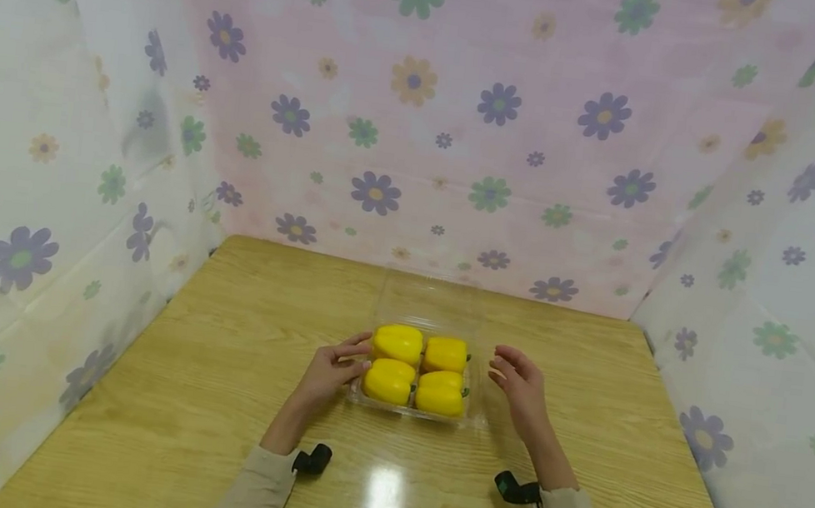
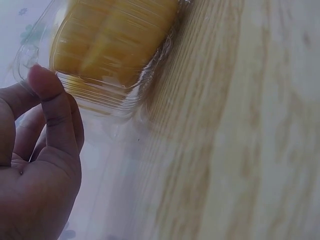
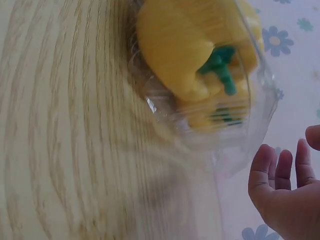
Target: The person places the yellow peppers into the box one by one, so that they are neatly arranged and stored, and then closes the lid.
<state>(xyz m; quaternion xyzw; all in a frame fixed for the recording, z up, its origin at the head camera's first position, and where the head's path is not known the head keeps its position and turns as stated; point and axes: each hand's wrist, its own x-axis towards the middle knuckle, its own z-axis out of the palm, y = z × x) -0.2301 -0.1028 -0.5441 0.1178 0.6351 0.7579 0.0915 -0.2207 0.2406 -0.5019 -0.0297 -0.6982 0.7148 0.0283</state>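
Observation:
A clear plastic clamshell container (image 1: 405,410) sits on the table with its lid (image 1: 430,300) raised at the back. Inside lie several yellow bell peppers (image 1: 440,393) with green stems, in two rows. At the container's left rim, my left hand (image 1: 328,372) pinches the edge between thumb and fingers; the left wrist view shows the thumb tip (image 2: 44,80) over the clear rim. On the other side, my right hand (image 1: 523,391) is held a little apart from the container, fingers loosely bent and holding nothing. The right wrist view shows a green pepper stem (image 3: 220,70) through the clear wall.
The wooden table (image 1: 232,402) carries the container near its middle. Flower-patterned curtains (image 1: 437,123) enclose the table at the back and both sides. Black wrist cameras (image 1: 313,459) are strapped at both sleeves.

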